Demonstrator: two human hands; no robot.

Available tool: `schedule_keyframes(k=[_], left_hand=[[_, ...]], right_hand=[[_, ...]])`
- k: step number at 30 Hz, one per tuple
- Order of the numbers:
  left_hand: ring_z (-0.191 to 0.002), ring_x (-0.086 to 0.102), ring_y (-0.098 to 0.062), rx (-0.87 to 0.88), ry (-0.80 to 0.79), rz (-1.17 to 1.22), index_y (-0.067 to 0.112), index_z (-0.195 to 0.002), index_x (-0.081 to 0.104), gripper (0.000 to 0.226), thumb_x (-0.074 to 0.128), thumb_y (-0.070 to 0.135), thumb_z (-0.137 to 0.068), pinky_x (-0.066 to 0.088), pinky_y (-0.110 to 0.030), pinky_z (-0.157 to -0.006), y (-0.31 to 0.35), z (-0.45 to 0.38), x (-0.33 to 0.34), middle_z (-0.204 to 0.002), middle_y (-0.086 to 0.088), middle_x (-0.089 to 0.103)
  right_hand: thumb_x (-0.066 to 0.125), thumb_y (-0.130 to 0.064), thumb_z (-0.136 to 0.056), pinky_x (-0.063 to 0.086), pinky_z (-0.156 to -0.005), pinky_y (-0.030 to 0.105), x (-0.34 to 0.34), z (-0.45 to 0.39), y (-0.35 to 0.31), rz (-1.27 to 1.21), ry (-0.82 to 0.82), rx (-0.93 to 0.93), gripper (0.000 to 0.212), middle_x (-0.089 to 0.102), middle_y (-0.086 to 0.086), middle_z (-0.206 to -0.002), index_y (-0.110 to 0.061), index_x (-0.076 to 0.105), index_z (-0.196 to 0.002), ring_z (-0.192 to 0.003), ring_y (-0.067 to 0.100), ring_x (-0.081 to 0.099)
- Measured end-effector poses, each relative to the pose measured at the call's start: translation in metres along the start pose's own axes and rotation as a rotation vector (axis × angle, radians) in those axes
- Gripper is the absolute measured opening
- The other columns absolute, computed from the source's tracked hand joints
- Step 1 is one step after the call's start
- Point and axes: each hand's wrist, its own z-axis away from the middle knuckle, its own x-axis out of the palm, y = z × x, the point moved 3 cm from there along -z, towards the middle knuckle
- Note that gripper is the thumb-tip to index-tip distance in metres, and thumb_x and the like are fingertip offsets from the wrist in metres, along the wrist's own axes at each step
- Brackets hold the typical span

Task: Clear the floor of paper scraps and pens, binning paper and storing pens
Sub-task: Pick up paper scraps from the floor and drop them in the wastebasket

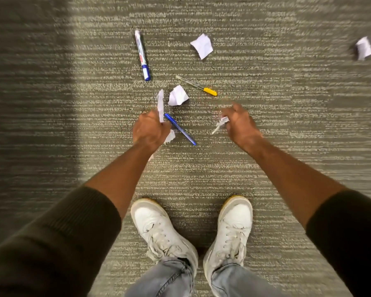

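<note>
My left hand point(149, 130) is closed around white paper scraps point(160, 105); one strip sticks up past the knuckles and another piece shows below the palm. My right hand point(239, 123) pinches a small torn paper scrap point(221, 123). On the carpet between both hands lies a blue pen point(181, 130), its upper end close to my left hand. Further out lie a crumpled paper point(177, 95), a clear pen with a yellow cap point(198, 86), a white marker with a blue cap point(142, 54), a larger paper scrap point(202, 45) and a far-right scrap point(363, 48).
Striped grey-beige carpet point(266, 99) covers the floor, with a darker shaded band point(26, 93) along the left. My two white sneakers point(159, 230) stand at the bottom of the view, just behind the hands. No bin or pen holder shows.
</note>
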Motion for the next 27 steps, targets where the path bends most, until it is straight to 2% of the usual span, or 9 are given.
schedule_keyframes(k=[3, 6, 8, 10, 14, 16, 18, 23, 27], left_hand=[[-0.073, 0.061, -0.024, 0.043, -0.022, 0.004, 0.008, -0.107, 0.062, 0.037, 0.057, 0.042, -0.093, 0.04, -0.028, -0.051, 0.002, 0.023, -0.023, -0.088, -0.009, 0.065], [-0.08, 0.064, -0.03, 0.087, -0.034, 0.07, 0.006, -0.109, 0.062, 0.036, 0.056, 0.039, -0.093, 0.052, -0.037, -0.059, 0.006, 0.053, -0.049, -0.095, -0.015, 0.067], [-0.078, 0.065, -0.033, 0.132, -0.04, 0.142, 0.004, -0.103, 0.061, 0.032, 0.056, 0.034, -0.093, 0.057, -0.043, -0.065, 0.012, 0.075, -0.066, -0.09, -0.016, 0.067], [-0.071, 0.065, -0.034, 0.179, -0.037, 0.224, 0.002, -0.097, 0.061, 0.029, 0.058, 0.031, -0.093, 0.058, -0.045, -0.063, 0.018, 0.099, -0.084, -0.081, -0.015, 0.066], [-0.059, 0.06, -0.028, 0.194, -0.03, 0.316, 0.004, -0.083, 0.058, 0.029, 0.061, 0.031, -0.092, 0.054, -0.036, -0.055, 0.024, 0.144, -0.119, -0.068, -0.009, 0.061], [-0.054, 0.055, -0.021, 0.181, 0.001, 0.353, 0.01, -0.079, 0.055, 0.025, 0.062, 0.03, -0.092, 0.046, -0.027, -0.051, 0.024, 0.17, -0.138, -0.062, -0.001, 0.055], [-0.056, 0.057, -0.021, 0.149, 0.007, 0.394, 0.009, -0.082, 0.059, 0.021, 0.061, 0.028, -0.092, 0.046, -0.028, -0.053, 0.024, 0.194, -0.151, -0.066, -0.002, 0.058], [-0.051, 0.053, -0.018, 0.014, -0.003, 0.537, 0.011, -0.082, 0.058, 0.02, 0.057, 0.026, -0.094, 0.043, -0.028, -0.046, 0.02, 0.248, -0.178, -0.065, -0.004, 0.057], [-0.051, 0.051, -0.019, -0.047, 0.069, 0.596, 0.008, -0.082, 0.06, 0.024, 0.057, 0.028, -0.093, 0.046, -0.032, -0.047, 0.0, 0.278, -0.189, -0.063, -0.003, 0.056]], right_hand=[[0.054, 0.007, -0.09, 0.035, -0.071, 0.005, -0.028, 0.029, -0.004, -0.046, 0.02, 0.081, 0.052, 0.044, 0.009, -0.14, -0.017, 0.05, -0.136, -0.095, 0.011, 0.047], [0.054, 0.001, -0.093, 0.043, -0.071, 0.007, -0.06, 0.06, -0.015, -0.09, 0.03, 0.154, 0.051, 0.043, 0.01, -0.144, -0.017, 0.047, -0.141, -0.101, 0.014, 0.052], [0.055, -0.003, -0.095, 0.038, -0.059, 0.005, -0.082, 0.078, -0.024, -0.108, 0.03, 0.146, 0.046, 0.048, 0.011, -0.141, -0.015, 0.049, -0.138, -0.092, 0.009, 0.052], [0.056, -0.006, -0.095, 0.037, -0.054, 0.006, -0.106, 0.095, -0.033, -0.133, 0.019, 0.12, 0.038, 0.056, 0.011, -0.131, -0.013, 0.054, -0.132, -0.079, 0.008, 0.055], [0.058, -0.006, -0.094, 0.04, -0.062, 0.018, -0.153, 0.124, -0.061, -0.107, 0.02, 0.034, 0.027, 0.062, 0.014, -0.115, -0.006, 0.06, -0.121, -0.082, 0.018, 0.056], [0.058, -0.007, -0.093, 0.037, -0.064, 0.016, -0.175, 0.139, -0.08, -0.082, 0.031, -0.01, 0.029, 0.061, 0.014, -0.114, -0.003, 0.059, -0.122, -0.085, 0.018, 0.054], [0.058, -0.007, -0.093, 0.034, -0.059, 0.013, -0.192, 0.151, -0.099, -0.082, 0.039, -0.051, 0.028, 0.061, 0.015, -0.112, -0.003, 0.058, -0.12, -0.085, 0.018, 0.053], [0.058, -0.005, -0.092, 0.044, -0.07, 0.028, -0.225, 0.182, -0.155, -0.1, 0.047, -0.144, 0.025, 0.061, 0.016, -0.11, -0.001, 0.057, -0.117, -0.092, 0.025, 0.059], [0.058, -0.005, -0.091, 0.041, -0.058, 0.009, -0.223, 0.201, -0.196, -0.2, 0.06, -0.166, 0.023, 0.061, 0.012, -0.107, -0.005, 0.056, -0.115, -0.088, 0.022, 0.062]])
